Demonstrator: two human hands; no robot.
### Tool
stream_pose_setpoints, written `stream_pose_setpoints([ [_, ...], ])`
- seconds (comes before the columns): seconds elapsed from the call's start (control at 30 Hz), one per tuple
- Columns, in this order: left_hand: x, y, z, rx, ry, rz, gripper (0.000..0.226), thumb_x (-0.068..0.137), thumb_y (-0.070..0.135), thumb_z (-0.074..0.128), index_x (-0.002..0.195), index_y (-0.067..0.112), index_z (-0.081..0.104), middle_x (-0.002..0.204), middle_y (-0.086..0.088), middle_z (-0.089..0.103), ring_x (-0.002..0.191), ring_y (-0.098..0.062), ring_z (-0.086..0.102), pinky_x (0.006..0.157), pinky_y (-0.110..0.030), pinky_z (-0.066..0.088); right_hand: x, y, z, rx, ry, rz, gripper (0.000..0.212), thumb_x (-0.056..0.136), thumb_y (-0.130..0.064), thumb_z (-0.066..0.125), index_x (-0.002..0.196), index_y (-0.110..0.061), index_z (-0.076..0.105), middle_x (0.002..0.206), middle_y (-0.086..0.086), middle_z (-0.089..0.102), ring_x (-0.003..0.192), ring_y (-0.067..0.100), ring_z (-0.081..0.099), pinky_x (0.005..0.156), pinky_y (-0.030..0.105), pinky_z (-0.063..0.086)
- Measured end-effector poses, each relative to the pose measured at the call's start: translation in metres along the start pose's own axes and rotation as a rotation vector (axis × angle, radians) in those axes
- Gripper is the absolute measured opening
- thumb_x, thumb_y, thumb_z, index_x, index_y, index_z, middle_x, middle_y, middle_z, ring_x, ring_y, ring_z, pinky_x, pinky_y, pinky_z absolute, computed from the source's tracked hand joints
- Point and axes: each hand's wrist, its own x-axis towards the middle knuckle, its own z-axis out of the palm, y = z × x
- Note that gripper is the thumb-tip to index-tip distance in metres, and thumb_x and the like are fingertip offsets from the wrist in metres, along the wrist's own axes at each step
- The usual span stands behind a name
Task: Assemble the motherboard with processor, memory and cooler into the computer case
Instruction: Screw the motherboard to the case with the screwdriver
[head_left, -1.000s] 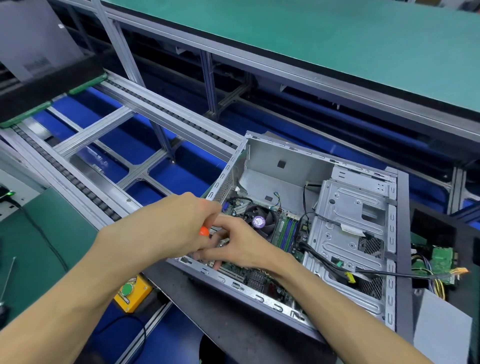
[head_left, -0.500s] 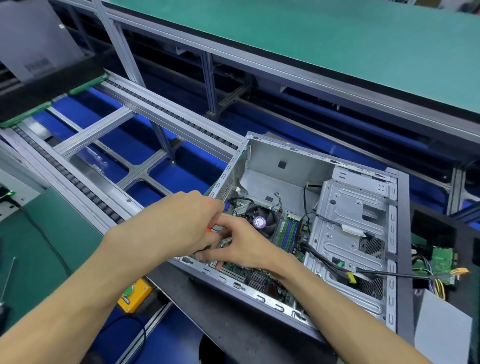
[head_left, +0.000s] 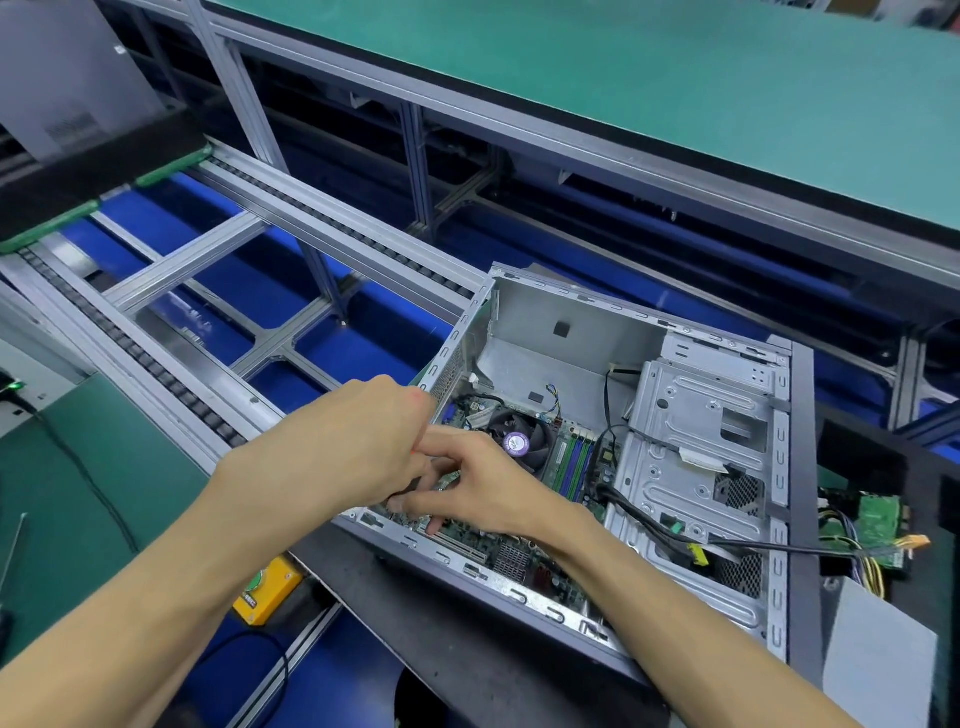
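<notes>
An open grey computer case (head_left: 545, 338) lies on its side on a dark pallet. The green motherboard (head_left: 511, 558) sits inside it, with a black cooler fan (head_left: 519, 441) and green and blue memory sticks (head_left: 576, 462). My left hand (head_left: 358, 447) grips a screwdriver (head_left: 413, 453) over the case's near left corner; only a sliver of its orange handle shows. My right hand (head_left: 483, 488) is curled just beside it, its fingertips pinching the dark shaft low over the board. The tip and any screw are hidden by my fingers.
A metal drive cage (head_left: 691, 452) fills the case's right half, and a black cable (head_left: 779, 548) runs out to a loose green board (head_left: 878, 525) with coloured wires. A yellow button box (head_left: 267, 587) hangs below the pallet. Conveyor rails (head_left: 332, 228) run behind.
Both hands stay at the same spot over the board. My left hand has turned slightly, so less of the orange handle shows than a second ago.
</notes>
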Motion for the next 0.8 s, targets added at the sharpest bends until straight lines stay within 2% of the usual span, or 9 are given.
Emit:
stream_pose_setpoints([
  [0.13, -0.004, 0.001, -0.001, -0.01, -0.026, 0.043, 0.015, 0.088, 0.032, 0.062, 0.085, 0.025, 0.05, 0.082, 0.002, 0.058, 0.075, -0.018, 0.061, 0.068, -0.034, 0.054, 0.0, 0.0, 0.002, -0.034, 0.019, -0.025, 0.029, 0.081, -0.012, 0.084, 0.105, -0.006, 0.068, 0.099, 0.012, 0.063, 0.064, 0.027, 0.067, 0.058, 0.041, 0.061],
  [0.2, -0.006, 0.002, -0.002, -0.012, -0.033, 0.066, 0.016, 0.088, 0.032, 0.062, 0.083, 0.027, 0.048, 0.081, 0.004, 0.057, 0.075, -0.017, 0.061, 0.063, -0.03, 0.049, 0.0, 0.001, 0.004, -0.084, 0.041, -0.045, 0.031, 0.079, -0.018, 0.086, 0.102, -0.008, 0.068, 0.093, 0.008, 0.066, 0.063, 0.027, 0.067, 0.062, 0.043, 0.06],
  [0.3, -0.007, 0.002, -0.002, -0.014, -0.025, 0.079, 0.014, 0.087, 0.032, 0.063, 0.083, 0.026, 0.051, 0.08, 0.004, 0.056, 0.075, -0.017, 0.061, 0.06, -0.029, 0.046, -0.002, 0.002, 0.006, -0.12, 0.055, -0.044, 0.034, 0.076, -0.021, 0.088, 0.098, -0.01, 0.066, 0.086, 0.001, 0.066, 0.061, 0.019, 0.069, 0.062, 0.034, 0.059],
  [0.4, -0.008, -0.001, 0.0, -0.035, -0.024, 0.086, 0.014, 0.084, 0.034, 0.065, 0.084, 0.026, 0.053, 0.08, 0.004, 0.058, 0.078, -0.018, 0.062, 0.065, -0.033, 0.051, -0.003, 0.001, 0.009, -0.135, 0.058, -0.013, 0.036, 0.074, -0.023, 0.089, 0.097, -0.012, 0.064, 0.087, 0.006, 0.068, 0.061, 0.02, 0.07, 0.059, 0.028, 0.058],
  [0.57, -0.004, -0.012, 0.005, -0.094, 0.025, 0.079, 0.022, 0.084, 0.046, 0.064, 0.08, 0.029, 0.05, 0.075, 0.005, 0.058, 0.073, -0.015, 0.059, 0.066, -0.035, 0.052, -0.007, -0.006, 0.01, -0.164, 0.069, 0.018, 0.028, 0.08, -0.024, 0.085, 0.098, -0.018, 0.065, 0.094, 0.005, 0.064, 0.066, 0.021, 0.068, 0.067, 0.04, 0.059],
  [0.63, -0.002, -0.018, 0.008, -0.187, 0.026, 0.082, 0.028, 0.084, 0.06, 0.059, 0.081, 0.033, 0.052, 0.072, 0.005, 0.062, 0.068, -0.012, 0.061, 0.066, -0.034, 0.053, -0.012, -0.01, 0.008, -0.184, 0.081, 0.002, 0.023, 0.082, -0.026, 0.084, 0.096, -0.028, 0.066, 0.097, 0.001, 0.064, 0.073, 0.023, 0.068, 0.072, 0.04, 0.057],
  [0.7, -0.002, -0.021, 0.009, -0.346, 0.037, 0.111, 0.037, 0.081, 0.072, 0.051, 0.083, 0.036, 0.056, 0.066, 0.006, 0.066, 0.06, -0.006, 0.064, 0.063, -0.033, 0.053, -0.019, -0.014, 0.006, -0.219, 0.109, -0.004, 0.024, 0.084, -0.029, 0.082, 0.101, -0.035, 0.066, 0.103, -0.006, 0.064, 0.08, 0.018, 0.066, 0.073, 0.033, 0.054],
  [0.73, -0.002, -0.021, 0.009, -0.453, 0.053, 0.134, 0.038, 0.081, 0.072, 0.048, 0.085, 0.036, 0.058, 0.066, 0.006, 0.067, 0.056, -0.005, 0.066, 0.063, -0.035, 0.055, -0.022, -0.015, 0.004, -0.223, 0.137, 0.0, 0.024, 0.085, -0.03, 0.08, 0.105, -0.036, 0.066, 0.105, -0.008, 0.064, 0.084, 0.017, 0.065, 0.074, 0.03, 0.053],
  [0.8, 0.001, -0.021, 0.01, -0.645, 0.125, 0.186, 0.034, 0.087, 0.065, 0.048, 0.087, 0.034, 0.06, 0.067, 0.003, 0.07, 0.054, -0.008, 0.068, 0.065, -0.04, 0.057, -0.027, -0.017, 0.001, -0.188, 0.23, 0.021, 0.026, 0.088, -0.033, 0.077, 0.111, -0.029, 0.068, 0.106, -0.005, 0.064, 0.094, 0.018, 0.062, 0.08, 0.037, 0.054],
])
